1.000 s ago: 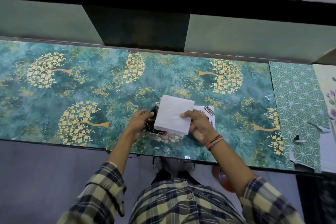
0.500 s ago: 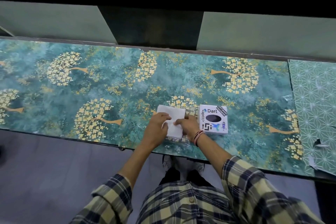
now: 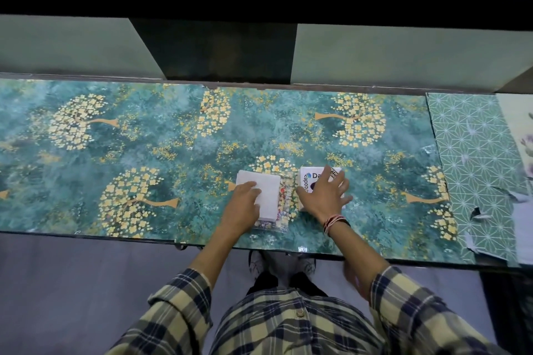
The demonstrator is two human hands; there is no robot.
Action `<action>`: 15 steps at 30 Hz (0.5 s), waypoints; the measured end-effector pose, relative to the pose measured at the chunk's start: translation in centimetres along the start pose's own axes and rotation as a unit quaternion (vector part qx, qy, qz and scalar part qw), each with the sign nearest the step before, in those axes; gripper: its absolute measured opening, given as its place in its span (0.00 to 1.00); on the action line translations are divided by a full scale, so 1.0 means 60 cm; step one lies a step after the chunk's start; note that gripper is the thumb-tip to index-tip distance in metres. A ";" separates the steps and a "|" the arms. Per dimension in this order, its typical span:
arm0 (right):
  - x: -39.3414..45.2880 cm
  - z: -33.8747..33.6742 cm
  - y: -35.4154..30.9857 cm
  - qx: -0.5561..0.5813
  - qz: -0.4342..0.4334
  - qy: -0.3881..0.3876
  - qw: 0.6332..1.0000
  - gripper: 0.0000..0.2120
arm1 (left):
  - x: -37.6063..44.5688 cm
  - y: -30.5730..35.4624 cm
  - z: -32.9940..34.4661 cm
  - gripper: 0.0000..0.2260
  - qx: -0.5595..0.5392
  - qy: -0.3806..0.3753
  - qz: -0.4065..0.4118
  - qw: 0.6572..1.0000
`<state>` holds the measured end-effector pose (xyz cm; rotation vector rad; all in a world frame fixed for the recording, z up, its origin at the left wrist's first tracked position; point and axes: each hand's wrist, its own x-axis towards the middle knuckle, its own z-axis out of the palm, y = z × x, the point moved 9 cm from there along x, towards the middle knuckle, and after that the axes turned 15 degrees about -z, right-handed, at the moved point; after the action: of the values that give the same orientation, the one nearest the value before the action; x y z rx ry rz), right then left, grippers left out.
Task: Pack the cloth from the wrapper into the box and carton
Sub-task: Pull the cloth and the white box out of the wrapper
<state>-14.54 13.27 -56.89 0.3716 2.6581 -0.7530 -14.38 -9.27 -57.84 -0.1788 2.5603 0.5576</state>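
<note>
Now the left hand (image 3: 241,204) lies flat on the white cloth (image 3: 266,193); just right of it, the right hand (image 3: 326,196), fingers spread, covers the printed box (image 3: 307,181).

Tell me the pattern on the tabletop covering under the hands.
Teal foliage with golden blossom trees on the tabletop covering, clearest in the head view.

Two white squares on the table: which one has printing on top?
The right one, the printed box under the right hand. The plain white cloth under the left hand is unmarked.
</note>
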 end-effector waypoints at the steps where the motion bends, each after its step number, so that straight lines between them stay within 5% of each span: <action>1: 0.003 0.013 0.011 -0.002 0.009 -0.031 0.999 0.51 | -0.003 0.009 -0.007 0.20 -0.010 0.006 0.007 1.000; 7: 0.008 0.012 0.043 0.016 0.000 -0.035 0.999 0.60 | -0.006 0.046 -0.032 0.16 -0.115 0.027 0.020 0.993; 10: 0.006 -0.019 0.056 0.190 0.002 0.009 0.982 0.46 | -0.013 0.065 -0.040 0.15 -0.216 0.017 0.005 0.976; 15: -0.040 -0.055 0.034 0.505 -0.027 -0.019 0.862 0.24 | -0.026 0.108 -0.014 0.20 -0.382 -0.119 -0.037 0.916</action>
<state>-12.53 16.38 -54.23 0.5102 2.0016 -2.1054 -14.87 -3.72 -54.11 -0.4405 1.9687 1.4296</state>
